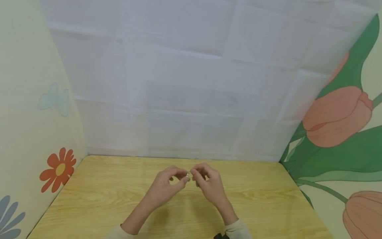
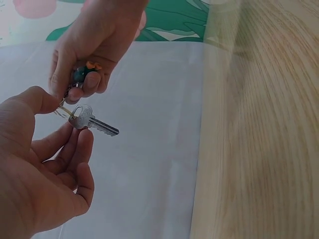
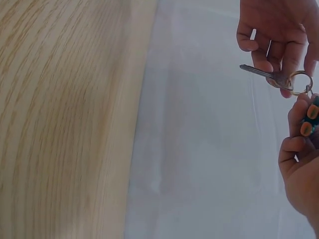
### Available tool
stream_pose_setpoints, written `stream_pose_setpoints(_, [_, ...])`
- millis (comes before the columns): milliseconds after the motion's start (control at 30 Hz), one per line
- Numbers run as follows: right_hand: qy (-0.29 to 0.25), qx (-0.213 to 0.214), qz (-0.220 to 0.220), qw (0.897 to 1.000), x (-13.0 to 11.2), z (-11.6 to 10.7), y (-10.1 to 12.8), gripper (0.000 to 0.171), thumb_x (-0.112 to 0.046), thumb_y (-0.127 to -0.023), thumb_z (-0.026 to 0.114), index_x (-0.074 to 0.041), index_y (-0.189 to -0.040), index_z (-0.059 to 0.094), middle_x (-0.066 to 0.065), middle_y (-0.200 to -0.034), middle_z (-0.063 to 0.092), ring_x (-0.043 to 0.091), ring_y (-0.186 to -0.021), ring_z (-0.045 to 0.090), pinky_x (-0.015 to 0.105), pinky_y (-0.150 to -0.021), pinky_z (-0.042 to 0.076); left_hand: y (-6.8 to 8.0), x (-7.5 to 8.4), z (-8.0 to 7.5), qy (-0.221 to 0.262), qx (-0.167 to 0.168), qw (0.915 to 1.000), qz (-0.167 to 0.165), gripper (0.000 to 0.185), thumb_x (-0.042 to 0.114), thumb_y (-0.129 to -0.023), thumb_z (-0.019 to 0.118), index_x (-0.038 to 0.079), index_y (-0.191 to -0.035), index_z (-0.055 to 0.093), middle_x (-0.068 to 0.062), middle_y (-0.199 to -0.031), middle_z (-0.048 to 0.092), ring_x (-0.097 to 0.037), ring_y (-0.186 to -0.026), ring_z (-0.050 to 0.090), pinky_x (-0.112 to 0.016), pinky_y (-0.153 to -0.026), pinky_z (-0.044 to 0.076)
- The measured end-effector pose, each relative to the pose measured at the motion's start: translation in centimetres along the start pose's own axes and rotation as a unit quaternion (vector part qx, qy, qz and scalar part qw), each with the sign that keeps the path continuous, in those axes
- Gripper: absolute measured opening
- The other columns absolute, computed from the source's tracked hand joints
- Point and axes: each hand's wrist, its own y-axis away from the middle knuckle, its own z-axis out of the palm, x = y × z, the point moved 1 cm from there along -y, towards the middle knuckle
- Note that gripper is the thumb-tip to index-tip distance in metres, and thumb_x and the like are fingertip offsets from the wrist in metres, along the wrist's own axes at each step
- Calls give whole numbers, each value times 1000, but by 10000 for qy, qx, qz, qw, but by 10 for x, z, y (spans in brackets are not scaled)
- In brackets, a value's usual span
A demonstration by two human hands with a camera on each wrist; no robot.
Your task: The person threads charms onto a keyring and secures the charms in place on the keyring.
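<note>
Both hands meet above the wooden table (image 1: 98,199). My left hand (image 1: 165,189) pinches a silver key (image 2: 93,122) by its head, between thumb and fingertips, where it hangs on a thin key ring (image 2: 65,110). My right hand (image 1: 209,186) grips a small green and orange fob (image 2: 82,72) attached to the same ring. In the right wrist view the key (image 3: 259,72) points left, the ring (image 3: 300,82) sits beside it, and the fob (image 3: 311,119) lies in the curled fingers of the right hand (image 3: 299,174). The left hand (image 2: 35,164) fills the lower left of its wrist view.
A white sheet (image 1: 191,83) hangs behind the table. Flower-patterned walls stand at the left (image 1: 30,132) and right (image 1: 343,132), boxing in the table on three sides.
</note>
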Motion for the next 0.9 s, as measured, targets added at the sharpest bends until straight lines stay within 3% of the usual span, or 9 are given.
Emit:
stream_pose_setpoints(300, [-67, 9, 96, 9999, -30, -4, -7, 8, 9, -96, 64, 2, -99, 67, 18, -74, 65, 24, -51, 53, 24, -48, 43, 0, 0, 1, 109, 87, 9996, 257, 23, 21, -95, 73, 24, -118, 72, 15, -105, 66, -7, -97, 61, -47, -90, 45])
stream_pose_setpoints(600, [-229, 114, 220, 9994, -33, -8, -8, 7, 8, -98, 63, 2, -99, 67, 17, -74, 65, 28, -52, 53, 25, -49, 44, 0, 2, 2, -11, 81, 9943, 1059, 29, 6, -89, 74, 14, -118, 72, 8, -108, 67, -10, -100, 61, -41, -88, 52])
stream_pose_setpoints(700, [-322, 68, 279, 9991, -31, -8, -8, 6, 7, -98, 62, 3, -100, 66, 18, -74, 65, 30, -53, 54, 27, -49, 46, 1, 0, 3, 8, -4, 9954, 961, 30, 7, -90, 74, 14, -119, 70, 5, -110, 67, -11, -101, 61, -43, -89, 51])
stream_pose_setpoints(900, [-572, -53, 632, 9963, -31, -7, -8, 5, 2, -101, 61, 4, -102, 66, 23, -77, 66, 23, -57, 57, 27, -52, 49, 1, -5, 6, 431, -380, 9976, 378, 30, 17, -97, 70, 19, -126, 62, 12, -110, 68, -11, -104, 62, -49, -91, 46])
